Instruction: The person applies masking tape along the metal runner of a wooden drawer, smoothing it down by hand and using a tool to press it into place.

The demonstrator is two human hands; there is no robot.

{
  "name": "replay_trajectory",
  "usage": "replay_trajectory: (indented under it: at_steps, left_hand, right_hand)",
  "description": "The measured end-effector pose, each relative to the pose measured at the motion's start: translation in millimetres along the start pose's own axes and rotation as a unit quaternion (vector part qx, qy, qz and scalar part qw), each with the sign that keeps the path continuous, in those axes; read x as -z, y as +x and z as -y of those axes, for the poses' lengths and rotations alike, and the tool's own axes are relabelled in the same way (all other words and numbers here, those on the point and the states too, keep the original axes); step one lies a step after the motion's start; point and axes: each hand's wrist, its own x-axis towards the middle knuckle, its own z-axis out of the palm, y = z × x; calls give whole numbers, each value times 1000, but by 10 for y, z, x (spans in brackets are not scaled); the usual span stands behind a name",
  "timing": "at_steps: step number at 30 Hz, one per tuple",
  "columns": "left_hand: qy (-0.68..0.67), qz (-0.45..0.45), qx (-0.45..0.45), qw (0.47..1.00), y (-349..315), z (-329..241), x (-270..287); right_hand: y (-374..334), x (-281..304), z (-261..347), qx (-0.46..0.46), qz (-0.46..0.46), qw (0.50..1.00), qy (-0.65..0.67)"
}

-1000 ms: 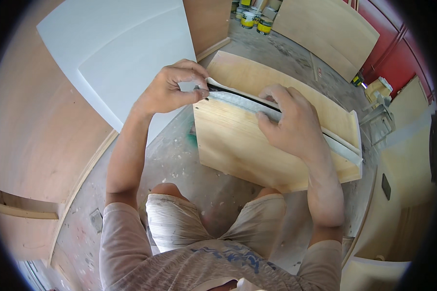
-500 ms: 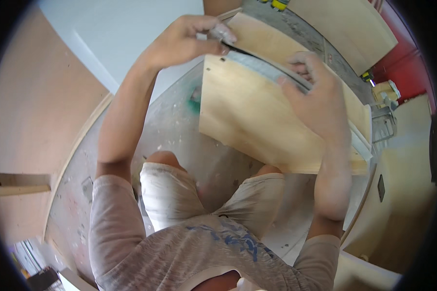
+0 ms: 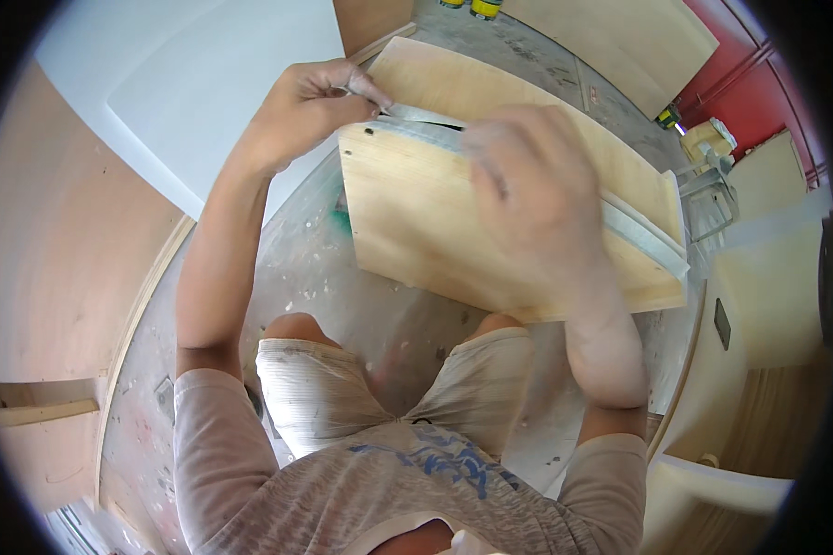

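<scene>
In front of my knees stands a pale plywood piece [image 3: 426, 203], with a second curved panel rising behind its upper edge. A thin, pale grey strip [image 3: 424, 117] runs along that edge, and a dark gap shows under it near the left corner. My left hand [image 3: 305, 116] is closed at this corner, thumb and fingers pinching the strip's end. Over the middle of the edge is my right hand [image 3: 541, 190], blurred, its fingers curled. It covers part of the strip, and whatever it may hold is hidden.
A large white panel [image 3: 222, 92] lies at upper left, beside a wooden board [image 3: 74, 213]. Yellow-and-black cans [image 3: 484, 9] stand on the paint-spotted floor [image 3: 296, 268] at the far side. To the right are a metal frame [image 3: 713, 203] and a pale cabinet piece [image 3: 745, 296].
My right hand has moved left along the edge, toward my left hand, which still pinches the strip. The plywood piece sits slightly further left and lower in view.
</scene>
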Motion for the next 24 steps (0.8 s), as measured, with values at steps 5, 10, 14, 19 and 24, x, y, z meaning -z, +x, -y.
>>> replay_trajectory:
  at_steps: [5, 10, 14, 19, 24]
  left_hand:
    - [40, -1, -53, 998, -25, 61, 87]
    - [-45, 21, -56, 997, -75, 135, 192]
    - [-26, 49, -61, 997, -65, 95, 213]
    - [-87, 27, -64, 994, -46, 169, 190]
    - [1, 35, -120, 992, -89, 309, 266]
  right_hand:
    - [-9, -186, 144, -7, 46, 997, -66]
    - [-56, -85, 159, -44, 87, 992, -84]
    - [-266, 134, 42, -78, 76, 990, -93]
    - [-645, 587, -138, -129, 78, 981, -126]
    - [-944, 930, -292, -163, 87, 977, -105]
